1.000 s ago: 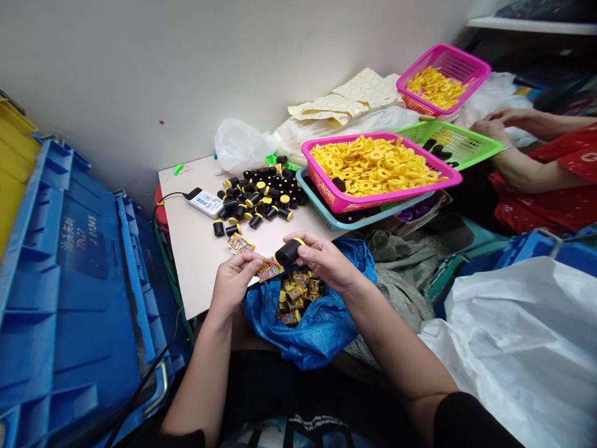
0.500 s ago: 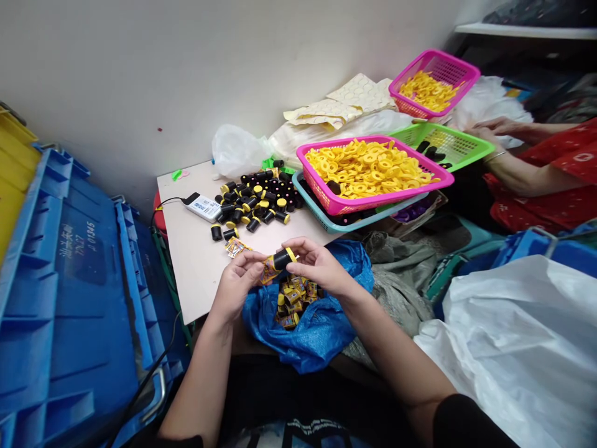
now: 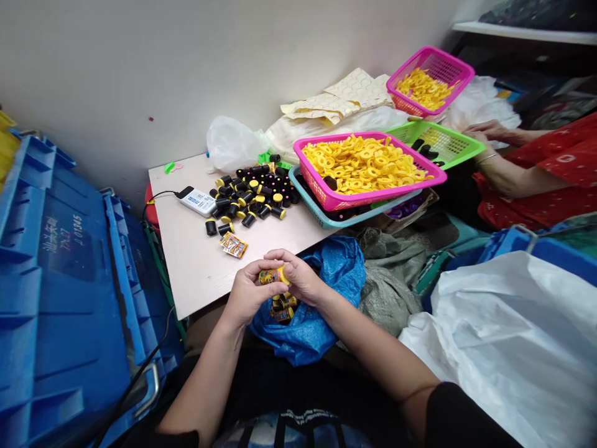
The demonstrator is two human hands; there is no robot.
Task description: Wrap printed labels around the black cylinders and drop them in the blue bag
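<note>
My left hand (image 3: 247, 289) and my right hand (image 3: 298, 279) meet over the front edge of the small pale table (image 3: 196, 261). Between their fingertips they pinch a small black cylinder with a yellow end (image 3: 278, 274), with an orange and yellow sticker (image 3: 265, 276) wrapped round it. Just below my hands an open blue bag (image 3: 321, 311) holds several stickered pieces (image 3: 282, 306). Loose stickers (image 3: 233, 244) lie on the table. Farther back sits a heap of black cylinders with yellow caps (image 3: 252, 196).
A pink basket of yellow rings (image 3: 368, 165) rests on a teal basket. A green basket (image 3: 441, 140) and a second pink basket (image 3: 426, 78) stand behind. Another person's arm in a red sleeve (image 3: 522, 171) works at right. Blue crates (image 3: 60, 280) left, white bag (image 3: 513, 348) right, power bank (image 3: 196, 200).
My hands have come together and drawn nearer to me. The sticker from my left hand is now wrapped on the cylinder that my right hand held apart. The view has shifted a little left.
</note>
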